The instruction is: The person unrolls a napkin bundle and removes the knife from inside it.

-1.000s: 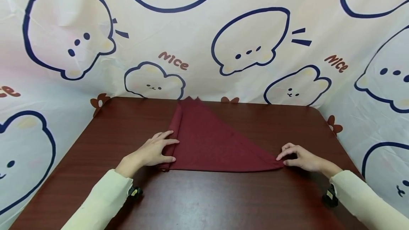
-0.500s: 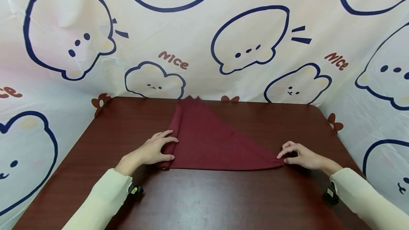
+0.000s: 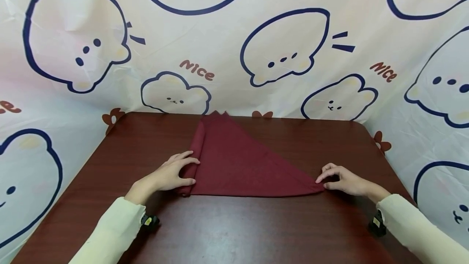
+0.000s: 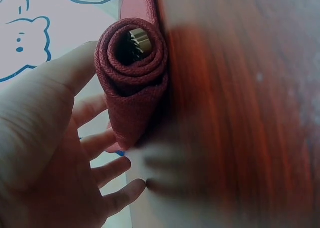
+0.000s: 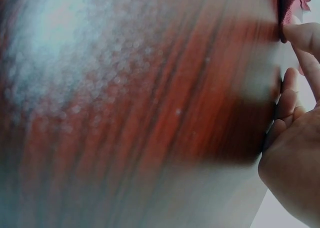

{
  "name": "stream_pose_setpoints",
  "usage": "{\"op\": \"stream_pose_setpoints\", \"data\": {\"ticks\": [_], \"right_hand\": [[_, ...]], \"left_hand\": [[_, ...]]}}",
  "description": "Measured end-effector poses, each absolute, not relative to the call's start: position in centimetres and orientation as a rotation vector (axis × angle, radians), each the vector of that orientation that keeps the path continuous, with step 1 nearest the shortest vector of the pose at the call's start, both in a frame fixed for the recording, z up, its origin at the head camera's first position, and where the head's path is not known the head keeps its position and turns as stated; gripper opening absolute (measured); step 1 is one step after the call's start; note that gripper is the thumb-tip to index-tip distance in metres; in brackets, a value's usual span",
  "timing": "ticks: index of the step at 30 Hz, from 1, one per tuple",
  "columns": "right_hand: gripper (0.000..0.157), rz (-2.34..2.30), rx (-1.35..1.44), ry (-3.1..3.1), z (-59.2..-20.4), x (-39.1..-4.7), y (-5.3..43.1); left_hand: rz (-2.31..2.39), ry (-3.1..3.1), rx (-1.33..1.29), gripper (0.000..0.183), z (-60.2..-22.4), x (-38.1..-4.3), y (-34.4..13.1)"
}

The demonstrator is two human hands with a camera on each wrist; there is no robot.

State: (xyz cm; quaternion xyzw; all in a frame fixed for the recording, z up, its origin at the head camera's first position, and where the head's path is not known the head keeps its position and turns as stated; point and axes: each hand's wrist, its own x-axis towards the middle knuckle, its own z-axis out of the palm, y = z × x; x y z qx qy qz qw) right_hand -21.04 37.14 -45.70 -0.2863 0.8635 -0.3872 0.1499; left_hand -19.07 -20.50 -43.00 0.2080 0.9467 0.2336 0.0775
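Observation:
A dark red cloth (image 3: 242, 166) lies on the table as a rough triangle, its left side rolled into a tube (image 3: 196, 144). Over this roll lies my left hand (image 3: 170, 174), with fingers and thumb curled across it. In the left wrist view the roll's near end (image 4: 112, 70) shows as a spiral, and a small gold-coloured piece (image 4: 141, 40) with a dark toothed edge sits inside it. The rest of that piece is hidden. At the cloth's right tip my right hand (image 3: 346, 180) pinches the corner between thumb and forefinger.
The brown wooden table (image 3: 234, 231) has a glossy top. A pale curtain (image 3: 227, 40) printed with blue-outlined cartoon bears hangs behind and beside it. Each wrist carries a small black camera (image 3: 150, 220).
My left hand has shifted slightly left, and the rolled edge with it. The right hand keeps its pinch at the corner with hardly any movement.

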Motion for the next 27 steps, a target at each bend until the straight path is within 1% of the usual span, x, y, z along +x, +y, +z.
{"op": "stream_pose_setpoints", "data": {"ticks": [16,27], "right_hand": [[0.015,-1.102,-0.847,2.518,-45.5,-21.2,36.7],[0.014,-1.063,-0.811,2.518,-45.6,-21.0,37.2]], "left_hand": [[0.756,2.844,0.617,0.056,-42.1,-18.7,-21.9],[0.766,2.839,0.571,0.057,-42.6,-18.3,-23.3]]}}
